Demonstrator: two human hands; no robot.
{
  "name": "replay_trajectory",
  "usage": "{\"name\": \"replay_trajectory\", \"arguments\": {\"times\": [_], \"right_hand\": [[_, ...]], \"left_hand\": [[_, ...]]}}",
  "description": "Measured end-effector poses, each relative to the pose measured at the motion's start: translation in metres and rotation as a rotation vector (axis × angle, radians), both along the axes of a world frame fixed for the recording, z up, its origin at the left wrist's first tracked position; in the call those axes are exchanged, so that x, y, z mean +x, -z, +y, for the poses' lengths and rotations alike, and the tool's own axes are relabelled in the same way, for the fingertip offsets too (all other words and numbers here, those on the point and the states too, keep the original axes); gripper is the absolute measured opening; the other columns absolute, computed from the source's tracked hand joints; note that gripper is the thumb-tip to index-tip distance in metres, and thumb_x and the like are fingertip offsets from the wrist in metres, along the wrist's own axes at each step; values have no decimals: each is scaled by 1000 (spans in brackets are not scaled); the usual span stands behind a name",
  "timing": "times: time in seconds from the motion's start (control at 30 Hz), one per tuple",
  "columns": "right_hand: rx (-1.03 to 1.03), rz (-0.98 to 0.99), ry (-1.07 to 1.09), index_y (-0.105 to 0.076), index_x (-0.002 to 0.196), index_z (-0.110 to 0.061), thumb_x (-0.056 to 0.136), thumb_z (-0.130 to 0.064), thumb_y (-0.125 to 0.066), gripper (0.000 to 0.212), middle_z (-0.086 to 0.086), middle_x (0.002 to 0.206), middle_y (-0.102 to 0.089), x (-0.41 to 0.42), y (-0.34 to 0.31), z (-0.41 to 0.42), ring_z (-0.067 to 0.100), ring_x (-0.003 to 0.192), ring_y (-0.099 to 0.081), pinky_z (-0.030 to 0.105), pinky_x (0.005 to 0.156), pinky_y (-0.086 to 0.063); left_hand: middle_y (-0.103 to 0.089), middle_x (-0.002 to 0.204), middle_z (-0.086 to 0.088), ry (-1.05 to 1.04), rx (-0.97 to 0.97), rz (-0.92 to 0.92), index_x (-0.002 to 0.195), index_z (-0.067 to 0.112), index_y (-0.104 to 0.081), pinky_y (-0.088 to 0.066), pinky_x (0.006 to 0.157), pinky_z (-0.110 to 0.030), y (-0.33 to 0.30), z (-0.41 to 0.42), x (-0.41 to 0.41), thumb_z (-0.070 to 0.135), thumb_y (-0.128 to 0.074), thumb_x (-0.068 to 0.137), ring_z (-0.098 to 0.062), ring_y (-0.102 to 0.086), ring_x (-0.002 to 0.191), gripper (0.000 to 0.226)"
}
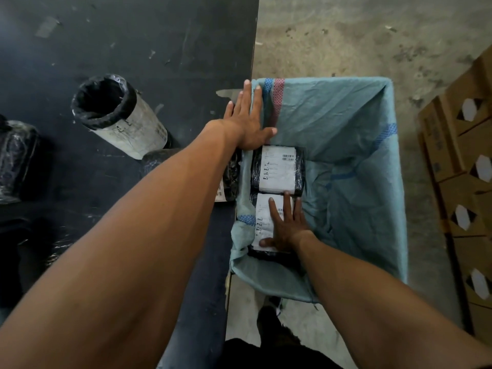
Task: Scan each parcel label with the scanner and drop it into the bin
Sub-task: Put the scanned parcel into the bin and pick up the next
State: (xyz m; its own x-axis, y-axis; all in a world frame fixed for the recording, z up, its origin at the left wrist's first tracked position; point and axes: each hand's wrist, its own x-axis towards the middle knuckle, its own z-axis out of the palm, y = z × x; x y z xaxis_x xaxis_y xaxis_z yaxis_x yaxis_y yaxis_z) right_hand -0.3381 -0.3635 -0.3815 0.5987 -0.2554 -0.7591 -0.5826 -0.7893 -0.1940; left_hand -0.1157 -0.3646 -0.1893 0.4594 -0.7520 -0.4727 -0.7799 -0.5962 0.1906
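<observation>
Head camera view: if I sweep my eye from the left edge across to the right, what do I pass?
Black wrapped parcel at the left edge → upright cylindrical parcel on the dark table → left hand flat on the bin's rim → labelled parcels inside the blue-lined bin → stacked cardboard boxes.

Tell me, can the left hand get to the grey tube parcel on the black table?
Probably yes. The left hand rests flat on the teal sack bin's rim, holding nothing, and the grey tube-shaped parcel lies close by, unblocked.

Dim even daylight, soft focus, wide-angle bowing
</observation>
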Motion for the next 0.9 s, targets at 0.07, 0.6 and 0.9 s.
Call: {"name": "replay_trajectory", "arguments": {"times": [0.07,0.6,0.9], "right_hand": [[-13,2,-1,35,160,-30,86,-83,-57,129,18,155,54,-1,2,-1,50,146,44,61,127,11],[98,-209,201,8,169,-33,97,-69,-57,103,14,176,14,0,-92,-46,33,164,8,49,132,-5],[-86,-489,349,-28,165,-16,101,-56,-63,83,16,166,-40,-6,-204,-27,34,152,-39,39,121,-32]], "left_hand": [[41,157,-13,-5,-4,3,152,11,30,9,124,-44,-1,0,-1,55,-43,101,-25,24,151,99],[19,165,-17,-79,-152,32,160,9,10,-1,125,-50,-21,4,-10,58,-40,101,-33,6,154,91],[-61,133,-18,-34,-541,-52,137,6,-54,-48,98,-45,-85,51,-4,46,-52,98,-38,-57,121,56]]}}
